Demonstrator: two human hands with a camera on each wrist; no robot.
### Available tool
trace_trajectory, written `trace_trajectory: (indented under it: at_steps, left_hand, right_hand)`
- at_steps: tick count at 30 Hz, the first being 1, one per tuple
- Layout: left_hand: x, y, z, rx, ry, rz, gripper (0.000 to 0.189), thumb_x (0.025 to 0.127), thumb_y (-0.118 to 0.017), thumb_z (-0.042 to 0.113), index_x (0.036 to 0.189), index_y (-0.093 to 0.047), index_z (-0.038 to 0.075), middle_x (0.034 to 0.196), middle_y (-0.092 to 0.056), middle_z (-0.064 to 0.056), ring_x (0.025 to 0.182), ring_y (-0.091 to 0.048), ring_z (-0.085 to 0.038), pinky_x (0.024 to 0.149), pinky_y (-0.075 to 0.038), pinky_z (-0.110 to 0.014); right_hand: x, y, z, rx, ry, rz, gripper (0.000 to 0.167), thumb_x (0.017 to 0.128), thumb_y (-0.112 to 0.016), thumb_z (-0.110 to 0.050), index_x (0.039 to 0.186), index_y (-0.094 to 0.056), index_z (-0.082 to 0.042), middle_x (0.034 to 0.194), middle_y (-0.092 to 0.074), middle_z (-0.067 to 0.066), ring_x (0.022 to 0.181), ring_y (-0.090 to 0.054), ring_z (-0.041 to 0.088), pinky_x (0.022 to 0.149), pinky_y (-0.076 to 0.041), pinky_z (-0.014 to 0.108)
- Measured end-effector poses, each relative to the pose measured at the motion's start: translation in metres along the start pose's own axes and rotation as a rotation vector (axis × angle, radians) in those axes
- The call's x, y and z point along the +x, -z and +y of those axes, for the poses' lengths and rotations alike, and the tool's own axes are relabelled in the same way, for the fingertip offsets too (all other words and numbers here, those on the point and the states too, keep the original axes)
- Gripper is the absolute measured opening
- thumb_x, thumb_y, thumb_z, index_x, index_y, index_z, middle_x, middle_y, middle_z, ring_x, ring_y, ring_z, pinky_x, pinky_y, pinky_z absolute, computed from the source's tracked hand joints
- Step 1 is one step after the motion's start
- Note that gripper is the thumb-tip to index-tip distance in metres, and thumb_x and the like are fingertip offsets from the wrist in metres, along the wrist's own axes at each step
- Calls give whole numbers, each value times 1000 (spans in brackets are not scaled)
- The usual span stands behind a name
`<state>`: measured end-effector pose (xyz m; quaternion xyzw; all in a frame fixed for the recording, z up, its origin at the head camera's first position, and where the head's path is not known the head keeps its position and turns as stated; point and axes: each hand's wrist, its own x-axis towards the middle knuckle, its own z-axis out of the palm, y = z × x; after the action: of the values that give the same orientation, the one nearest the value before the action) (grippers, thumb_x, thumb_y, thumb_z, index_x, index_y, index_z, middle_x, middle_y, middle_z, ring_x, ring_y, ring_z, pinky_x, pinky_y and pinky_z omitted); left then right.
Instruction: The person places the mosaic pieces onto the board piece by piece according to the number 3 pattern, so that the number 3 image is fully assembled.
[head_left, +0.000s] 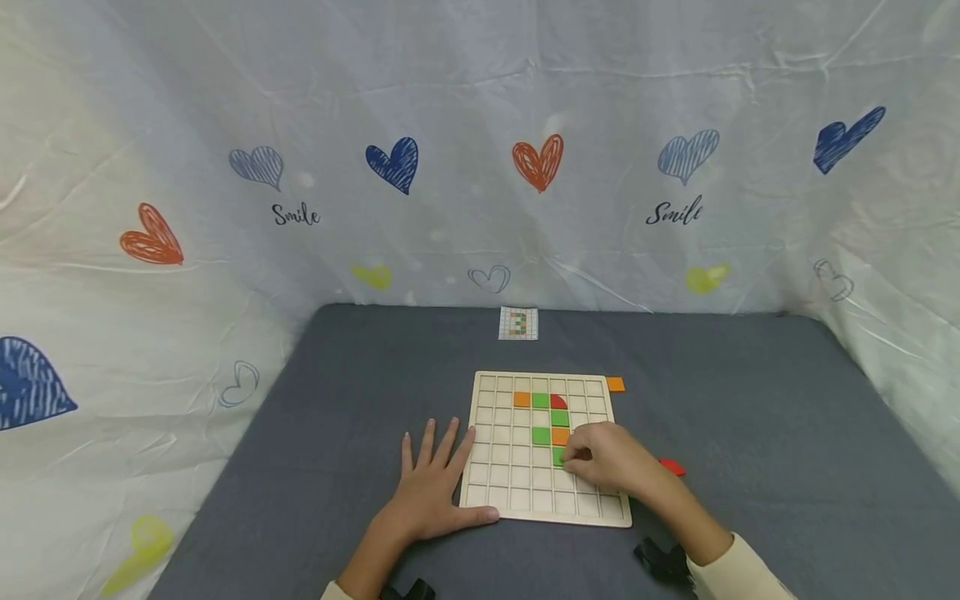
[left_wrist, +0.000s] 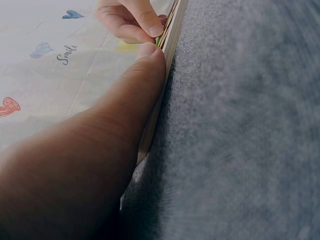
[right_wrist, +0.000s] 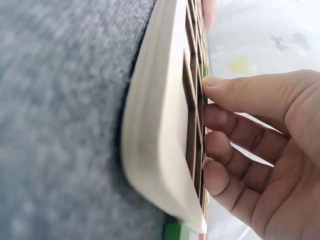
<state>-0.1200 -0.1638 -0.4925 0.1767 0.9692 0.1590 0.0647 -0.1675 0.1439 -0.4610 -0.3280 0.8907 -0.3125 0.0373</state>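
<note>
A pale wooden grid board lies on the grey cloth. Set in its cells are several coloured tiles, among them an orange square, a green square and a red rounded piece. My right hand pinches a green tile at its cell in the lower middle, thumb against it in the right wrist view and the other fingers curled. With fingers spread, my left hand rests along the board's left side, its thumb on the near left edge.
A small printed grid card lies at the table's back edge. One orange tile sits by the board's far right corner. A red piece shows partly behind my right wrist. Near that corner, a green piece lies beside the board.
</note>
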Motion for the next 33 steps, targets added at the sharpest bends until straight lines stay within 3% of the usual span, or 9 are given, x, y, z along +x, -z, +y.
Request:
trace_trajectory:
  at_steps: [5, 11, 14, 17, 23, 29, 33]
  left_hand:
    - [0, -1, 1, 12, 0, 4, 116, 75, -50, 90, 163, -17, 22, 167, -9, -10, 150, 6, -43, 110, 6, -72]
    - [0, -3, 4, 3, -11, 1, 116, 75, -49, 91, 163, -17, 22, 167, -9, -10, 150, 6, -43, 109, 6, -72]
    - [0, -3, 3, -1, -11, 3, 117, 75, -50, 91, 163, -17, 22, 167, -9, -10, 150, 7, -42, 110, 7, -71]
    - [0, -3, 2, -4, -11, 9, 117, 75, -51, 90, 163, -17, 22, 167, -8, -10, 150, 7, -42, 110, 7, -71]
    - [1, -1, 0, -3, 0, 0, 117, 75, -50, 90, 163, -15, 23, 167, -7, -9, 150, 8, -41, 110, 8, -70]
    - [0, 0, 1, 13, 5, -4, 116, 75, -49, 91, 163, -16, 24, 167, -8, -9, 150, 8, -42, 110, 7, -71]
    - [0, 0, 0, 22, 8, -11, 117, 74, -47, 92, 163, -15, 24, 168, -7, -8, 150, 8, -41, 110, 8, -70]
  right_hand:
    - [-11, 6, 6, -38, 38, 29, 9, 85, -79, -8, 87, -81, -16, 85, -67, -12, 75, -60, 4, 65, -51, 28]
    - [-47, 26, 29, 22, -48, 127, 13, 87, -77, -5, 92, -76, -18, 88, -65, -12, 72, -55, 1, 63, -50, 26]
    - [-66, 42, 42, -16, -103, 109, 13, 87, -78, -8, 95, -75, -17, 91, -63, -11, 73, -53, -1, 62, -49, 26]
    - [-77, 56, 52, -50, -106, 59, 17, 85, -82, -13, 101, -75, -14, 92, -61, -10, 73, -51, 1, 62, -47, 27]
    - [-79, 68, 57, -83, -101, -41, 29, 79, -85, -9, 104, -73, -9, 91, -55, -8, 74, -48, 5, 62, -45, 28]
    - [-73, 59, 52, -150, -109, 27, 18, 80, -79, 0, 90, -70, -12, 81, -51, -9, 67, -46, 2, 58, -44, 27]
    - [-70, 52, 49, -88, -131, 26, 19, 79, -80, 1, 91, -71, -11, 87, -53, -5, 66, -46, 2, 58, -45, 26]
